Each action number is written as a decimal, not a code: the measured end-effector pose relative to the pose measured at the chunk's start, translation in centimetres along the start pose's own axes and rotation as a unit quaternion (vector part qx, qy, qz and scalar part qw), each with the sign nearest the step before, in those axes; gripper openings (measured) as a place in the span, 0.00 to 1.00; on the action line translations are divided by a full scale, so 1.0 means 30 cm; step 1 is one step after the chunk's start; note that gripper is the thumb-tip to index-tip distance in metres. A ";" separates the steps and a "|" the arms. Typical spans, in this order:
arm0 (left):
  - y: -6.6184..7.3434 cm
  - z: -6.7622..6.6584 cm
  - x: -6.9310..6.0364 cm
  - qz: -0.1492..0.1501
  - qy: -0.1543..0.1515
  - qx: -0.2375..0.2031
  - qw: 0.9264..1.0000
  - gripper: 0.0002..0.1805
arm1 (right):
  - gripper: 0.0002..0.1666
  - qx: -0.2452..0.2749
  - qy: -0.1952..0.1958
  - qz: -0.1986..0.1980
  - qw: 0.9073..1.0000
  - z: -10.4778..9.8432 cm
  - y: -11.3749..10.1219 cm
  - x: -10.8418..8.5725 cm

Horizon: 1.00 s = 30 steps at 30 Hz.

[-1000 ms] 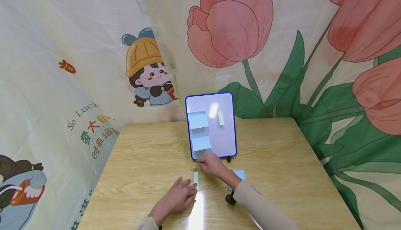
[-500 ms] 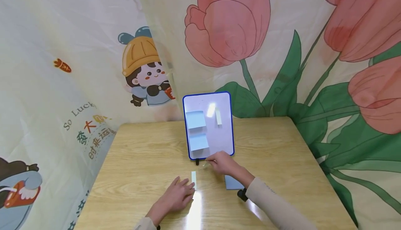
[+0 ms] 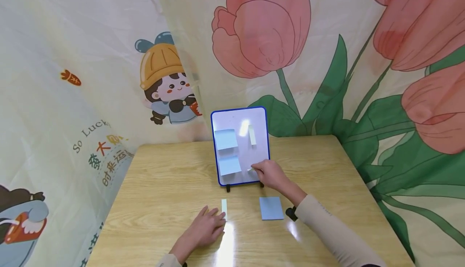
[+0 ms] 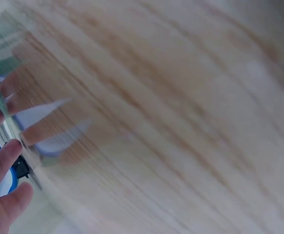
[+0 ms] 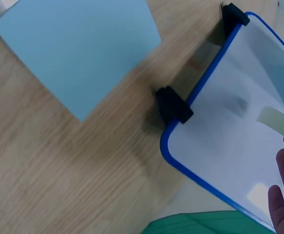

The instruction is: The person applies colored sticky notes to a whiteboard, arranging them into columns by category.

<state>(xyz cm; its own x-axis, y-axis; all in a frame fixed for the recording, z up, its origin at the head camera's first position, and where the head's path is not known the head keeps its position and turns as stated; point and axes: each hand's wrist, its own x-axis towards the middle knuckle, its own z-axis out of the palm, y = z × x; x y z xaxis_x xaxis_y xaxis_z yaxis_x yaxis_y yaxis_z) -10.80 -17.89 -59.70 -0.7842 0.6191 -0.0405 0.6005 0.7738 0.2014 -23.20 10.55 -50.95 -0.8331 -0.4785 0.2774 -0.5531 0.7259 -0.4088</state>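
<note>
My right hand [image 3: 271, 175] pinches a narrow pale green sticky strip [image 5: 277, 122] in front of the whiteboard's lower right area. The blue-framed whiteboard [image 3: 258, 152] leans back on small black feet [image 5: 173, 106]. On its left half are two light blue sticky notes, an upper one [image 3: 226, 139] and a lower one [image 3: 229, 165]. Another pale strip [image 3: 252, 135] hangs at its upper right. My left hand [image 3: 208, 226] rests on the table, its fingertips [image 4: 16, 146] touching the near end of a pale green strip pad [image 3: 224, 207].
A blue sticky note pad [image 3: 271, 208] lies on the wooden table [image 3: 174, 170], right of the strip pad and under the right forearm's side. Behind the table hangs a printed cloth [image 3: 109, 57] with tulips and cartoon figures.
My right hand has moved from below the board's lower left, rightward and then up to its lower right, carrying the strip. The blue pad is now uncovered. My left hand stays put.
</note>
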 end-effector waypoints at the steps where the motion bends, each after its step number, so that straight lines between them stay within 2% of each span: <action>1: 0.000 0.000 0.001 -0.001 -0.001 -0.001 1.000 0.13 | 0.12 -0.004 0.006 0.003 1.000 -0.007 0.005 0.004; 6: 0.004 0.000 0.003 -0.007 -0.010 -0.007 1.000 0.14 | 0.11 -0.020 0.034 0.012 0.999 -0.024 0.029 0.024; 12: 0.007 -0.005 0.005 -0.010 -0.009 -0.010 1.000 0.14 | 0.10 -0.031 0.097 -0.020 0.995 -0.037 0.047 0.045; 20: 0.009 0.006 0.012 -0.008 0.005 -0.011 1.000 0.14 | 0.11 -0.043 0.146 -0.037 0.988 -0.054 0.047 0.064; 25: 0.013 0.008 0.014 -0.019 0.005 -0.005 1.000 0.14 | 0.10 -0.079 0.163 -0.053 0.982 -0.043 0.051 0.057; 30: 0.017 0.003 0.009 -0.026 0.011 -0.007 1.000 0.14 | 0.09 -0.106 0.163 -0.067 0.979 -0.001 0.055 0.042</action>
<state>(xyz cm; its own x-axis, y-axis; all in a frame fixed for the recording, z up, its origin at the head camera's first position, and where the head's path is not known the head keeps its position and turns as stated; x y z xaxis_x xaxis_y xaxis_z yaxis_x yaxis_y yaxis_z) -10.70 -17.31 -59.69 -0.8179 0.5745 -0.0296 0.5563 0.8030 0.2136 -25.17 11.15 -51.25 -0.6880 -0.4179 0.5933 -0.6142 0.7708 -0.1693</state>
